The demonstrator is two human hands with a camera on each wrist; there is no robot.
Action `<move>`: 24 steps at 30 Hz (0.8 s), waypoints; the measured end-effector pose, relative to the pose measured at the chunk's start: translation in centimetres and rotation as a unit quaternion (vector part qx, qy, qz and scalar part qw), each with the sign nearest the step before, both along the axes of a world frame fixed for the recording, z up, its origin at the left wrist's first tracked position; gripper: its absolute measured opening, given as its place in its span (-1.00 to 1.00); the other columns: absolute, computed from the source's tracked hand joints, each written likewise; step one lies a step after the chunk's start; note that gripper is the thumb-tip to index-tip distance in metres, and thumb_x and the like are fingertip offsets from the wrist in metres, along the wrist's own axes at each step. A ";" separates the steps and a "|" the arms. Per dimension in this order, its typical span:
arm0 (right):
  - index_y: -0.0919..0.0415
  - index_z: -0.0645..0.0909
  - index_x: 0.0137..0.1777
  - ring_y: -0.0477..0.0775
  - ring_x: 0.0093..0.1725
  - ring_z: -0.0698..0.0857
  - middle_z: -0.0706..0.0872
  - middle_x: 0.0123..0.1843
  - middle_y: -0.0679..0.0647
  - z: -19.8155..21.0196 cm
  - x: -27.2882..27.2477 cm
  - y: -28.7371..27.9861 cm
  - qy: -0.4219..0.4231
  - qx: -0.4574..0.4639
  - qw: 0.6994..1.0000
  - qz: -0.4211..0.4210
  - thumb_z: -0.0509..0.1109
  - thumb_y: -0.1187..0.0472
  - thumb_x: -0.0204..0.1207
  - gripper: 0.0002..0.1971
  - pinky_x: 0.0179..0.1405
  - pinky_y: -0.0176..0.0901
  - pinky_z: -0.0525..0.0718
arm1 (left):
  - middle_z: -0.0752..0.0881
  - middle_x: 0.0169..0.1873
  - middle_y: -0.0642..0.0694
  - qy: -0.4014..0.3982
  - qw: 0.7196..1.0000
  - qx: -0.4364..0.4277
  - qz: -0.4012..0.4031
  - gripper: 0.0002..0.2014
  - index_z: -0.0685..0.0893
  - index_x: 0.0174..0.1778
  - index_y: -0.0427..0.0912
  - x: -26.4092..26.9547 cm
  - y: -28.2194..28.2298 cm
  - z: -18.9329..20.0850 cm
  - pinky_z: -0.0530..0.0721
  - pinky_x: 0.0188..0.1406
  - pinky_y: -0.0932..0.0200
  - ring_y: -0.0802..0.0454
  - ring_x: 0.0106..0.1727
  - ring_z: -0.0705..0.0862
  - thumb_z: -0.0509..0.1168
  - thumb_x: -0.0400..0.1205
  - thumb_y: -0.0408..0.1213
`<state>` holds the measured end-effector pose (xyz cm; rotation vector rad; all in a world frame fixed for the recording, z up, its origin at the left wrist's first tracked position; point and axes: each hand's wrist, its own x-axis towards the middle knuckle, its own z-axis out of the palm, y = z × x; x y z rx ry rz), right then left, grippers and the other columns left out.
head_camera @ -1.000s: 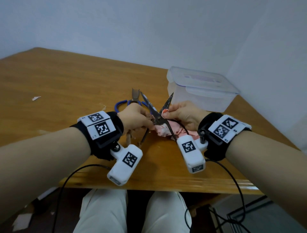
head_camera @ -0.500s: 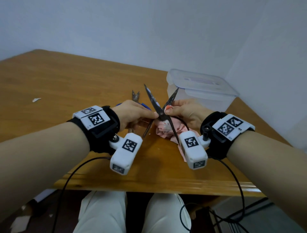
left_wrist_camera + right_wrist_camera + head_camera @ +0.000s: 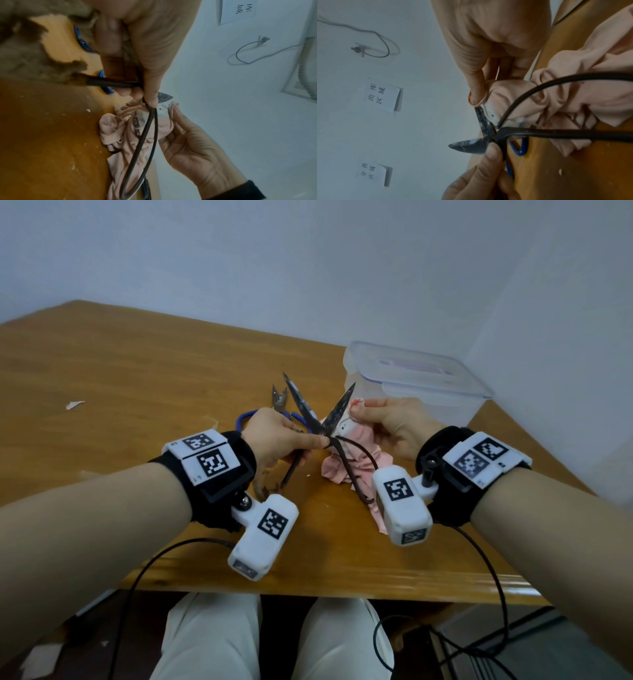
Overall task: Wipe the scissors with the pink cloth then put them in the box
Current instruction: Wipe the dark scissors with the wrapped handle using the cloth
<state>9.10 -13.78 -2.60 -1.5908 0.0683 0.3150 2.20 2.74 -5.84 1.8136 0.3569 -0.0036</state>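
Black iron scissors [image 3: 323, 428] stand with their blades spread in a V, tips up, above the wooden table [image 3: 137, 378]. My left hand [image 3: 308, 440] grips them at the pivot and one handle; the thumb [image 3: 150, 86] presses by the pivot. My right hand [image 3: 356, 412] pinches the pink cloth [image 3: 359, 463] against the right blade [image 3: 481, 119], thumb [image 3: 476, 86] near its tip. The rest of the cloth hangs to the table under the handle loops [image 3: 149, 135]. A clear plastic box [image 3: 414, 385] with its lid on stands behind the right hand.
Behind my left hand a second tool with blue handles [image 3: 245, 419] and a short metal beak [image 3: 279, 397] lies on the table. A paper scrap [image 3: 73, 404] sits far left. The table's front edge [image 3: 342, 587] is close below my wrists; cables hang there.
My right hand has slid the cloth up the right blade toward its tip. Both hands and the scissors have risen slightly off the table.
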 end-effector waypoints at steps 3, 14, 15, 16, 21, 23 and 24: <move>0.26 0.66 -0.10 -0.03 -0.39 0.75 0.77 -0.27 0.12 0.1 -0.5 0.0 -0.023 -0.023 0.999 0.025 0.56 0.41 0.35 -0.82 -0.48 -0.25 0.73 | 0.74 -0.50 -0.13 -0.011 1.000 -0.002 0.003 -0.55 0.74 -0.08 -0.53 -0.1 -0.2 -0.3 0.29 -0.81 0.39 0.02 -0.52 0.61 0.59 0.39 -0.15; 0.36 0.59 0.08 0.17 -0.33 0.75 0.71 -0.23 0.24 -0.5 -1.5 1.5 -0.038 -0.095 0.991 0.086 0.52 0.51 0.37 -0.70 -0.39 0.01 0.79 | 0.71 -0.46 -0.14 -0.024 1.000 0.008 -0.014 -0.58 0.74 -0.08 -0.56 -0.6 -1.1 -0.4 0.32 -0.79 0.44 0.23 -0.77 0.44 0.53 0.47 -0.18; 0.36 0.54 0.19 0.15 -0.32 0.75 0.69 -0.18 0.23 -0.6 -1.3 1.6 -0.026 -0.090 0.993 0.078 0.52 0.51 0.37 -0.60 -0.42 -0.02 0.77 | 0.70 -0.46 -0.15 -0.027 0.999 0.007 -0.016 -0.61 0.75 -0.09 -0.55 -0.7 -1.2 -0.3 0.32 -0.79 0.46 0.25 -0.78 0.43 0.52 0.48 -0.19; 0.35 0.49 0.27 0.14 -0.33 0.75 0.68 -0.14 0.23 -0.8 -1.2 1.7 -0.011 -0.078 0.994 0.074 0.51 0.51 0.39 -0.53 -0.44 -0.02 0.76 | 0.70 -0.46 -0.15 -0.029 0.999 0.008 -0.018 -0.63 0.75 -0.09 -0.54 -0.8 -1.3 -0.2 0.31 -0.79 0.47 0.25 -0.78 0.43 0.51 0.49 -0.20; 0.32 0.41 0.31 0.17 -0.39 0.76 0.69 -0.04 0.33 -1.5 -1.2 2.1 0.011 -0.060 0.996 0.066 0.46 0.44 0.48 -0.56 -0.39 0.10 0.78 | 0.72 -0.47 -0.14 -0.036 0.999 0.015 -0.022 -0.65 0.77 -0.13 -0.50 -0.9 -1.1 -0.3 0.36 -0.74 0.43 0.24 -0.73 0.46 0.54 0.46 -0.20; 0.33 0.43 0.28 0.17 -0.33 0.75 0.68 -0.02 0.33 -1.7 -1.1 2.3 -0.006 -0.087 0.995 0.054 0.49 0.39 0.47 -0.58 -0.44 0.01 0.77 | 0.74 -0.46 -0.14 -0.035 0.999 0.015 -0.026 -0.65 0.77 -0.14 -0.49 -0.9 -1.1 -0.3 0.41 -0.71 0.43 0.22 -0.68 0.52 0.54 0.45 -0.19; 0.33 0.44 0.26 0.16 -0.29 0.73 0.67 -0.03 0.30 -1.8 -1.0 2.4 -0.019 -0.103 0.993 0.049 0.50 0.37 0.47 -0.59 -0.46 -0.04 0.75 | 0.74 -0.44 -0.15 -0.034 0.999 0.014 -0.027 -0.64 0.77 -0.13 -0.49 -1.0 -1.2 -0.2 0.40 -0.71 0.43 0.22 -0.69 0.52 0.54 0.45 -0.19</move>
